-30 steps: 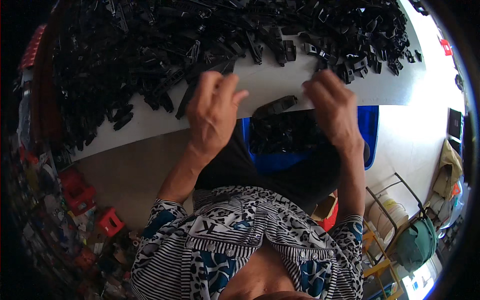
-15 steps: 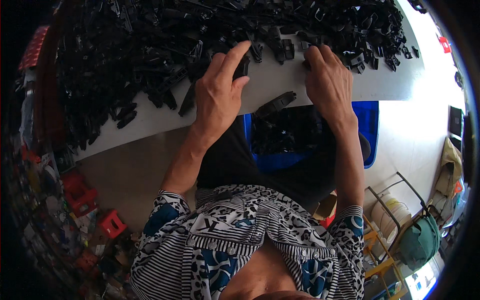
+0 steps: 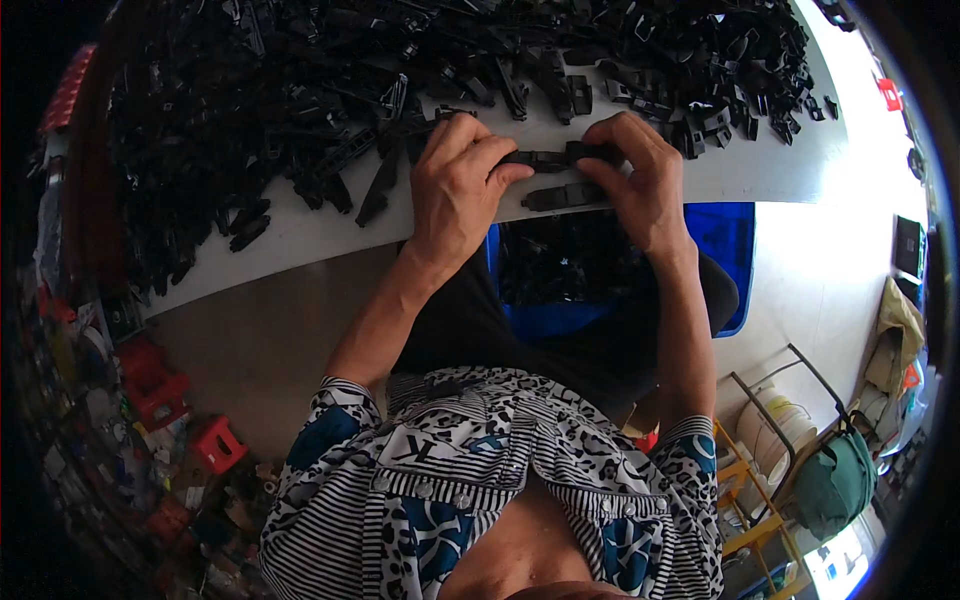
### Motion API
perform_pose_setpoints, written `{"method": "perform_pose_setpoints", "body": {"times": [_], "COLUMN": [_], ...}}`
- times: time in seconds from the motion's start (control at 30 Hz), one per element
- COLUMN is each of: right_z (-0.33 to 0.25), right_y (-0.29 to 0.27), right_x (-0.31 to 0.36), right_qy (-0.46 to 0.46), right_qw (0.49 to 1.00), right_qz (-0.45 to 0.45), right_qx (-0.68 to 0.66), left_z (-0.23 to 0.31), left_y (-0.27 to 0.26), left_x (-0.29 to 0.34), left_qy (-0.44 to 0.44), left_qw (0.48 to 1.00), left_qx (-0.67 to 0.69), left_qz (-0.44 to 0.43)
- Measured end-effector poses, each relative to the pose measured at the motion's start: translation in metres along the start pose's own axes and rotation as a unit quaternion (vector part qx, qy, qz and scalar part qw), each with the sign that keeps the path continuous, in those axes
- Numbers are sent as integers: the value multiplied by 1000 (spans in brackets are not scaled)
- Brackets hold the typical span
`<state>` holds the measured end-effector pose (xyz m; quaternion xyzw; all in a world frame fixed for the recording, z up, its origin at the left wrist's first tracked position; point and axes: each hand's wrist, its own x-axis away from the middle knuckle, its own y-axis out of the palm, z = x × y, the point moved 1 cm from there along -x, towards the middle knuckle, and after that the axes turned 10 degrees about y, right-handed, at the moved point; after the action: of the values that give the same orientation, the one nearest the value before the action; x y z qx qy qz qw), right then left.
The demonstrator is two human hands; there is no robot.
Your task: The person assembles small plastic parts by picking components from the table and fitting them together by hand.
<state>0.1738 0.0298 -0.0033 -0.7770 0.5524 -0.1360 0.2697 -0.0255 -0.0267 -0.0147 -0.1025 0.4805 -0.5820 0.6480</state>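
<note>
Grip closed at both ends of a small dark assembly held just over the near side of the table. Left hand [image 3: 455, 185]: thumb and fingertips pinched on the left end of a slim black part [image 3: 538, 160]. Right hand [image 3: 642, 185]: fingers curled, thumb opposed, closed on a dark block [image 3: 588, 151] lined up end to end with that part. Unclear whether joined or merely touching; seam too small and dark to read.

Progress, as judged: midway through handling one pair, with both pieces aligned but fit unconfirmed. Just below the held pair, a longer dark piece [image 3: 560, 197] lying at the table edge, right end partly behind the right hand; contact with the thumb not determinable. Left of the left hand, another elongated piece [image 3: 379, 190] at rest on the table [image 3: 320, 240].

Beyond, a large heap of loose black parts [image 3: 290, 90] across the far side; much apparently left to handle. Below the table edge, a blue bin [image 3: 738, 265] containing dark pieces [image 3: 560, 265]; finished or unfinished, not possible to tell. Farther out, a red stool [image 3: 220, 443] at lower left and a green bag [image 3: 835, 480] at lower right.
</note>
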Motion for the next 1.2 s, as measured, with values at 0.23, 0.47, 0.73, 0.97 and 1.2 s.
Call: {"method": "perform_pose_setpoints", "body": {"times": [0.23,0.47,0.73,0.97,1.2], "right_z": [-10,-15,-13,0,-12], "right_y": [10,-3,6,-2,12], "right_x": [-5,-7,-11,-20,-35], "right_qy": [-142,-167,-196,-137,-83], "right_qw": [988,967,970,985,951], "right_qz": [6,-18,-105,-49,45], "right_qx": [58,192,98,96,295], "left_z": [2,2,-1,-2,-11], "left_y": [-1,-2,2,-12,4], "left_x": [1,-3,-6,-17,-42], "left_qy": [13,30,74,71,143], "left_qw": [1000,999,993,993,967], "left_qx": [19,10,81,55,-204], "left_qz": [7,0,-37,-76,-44]}}
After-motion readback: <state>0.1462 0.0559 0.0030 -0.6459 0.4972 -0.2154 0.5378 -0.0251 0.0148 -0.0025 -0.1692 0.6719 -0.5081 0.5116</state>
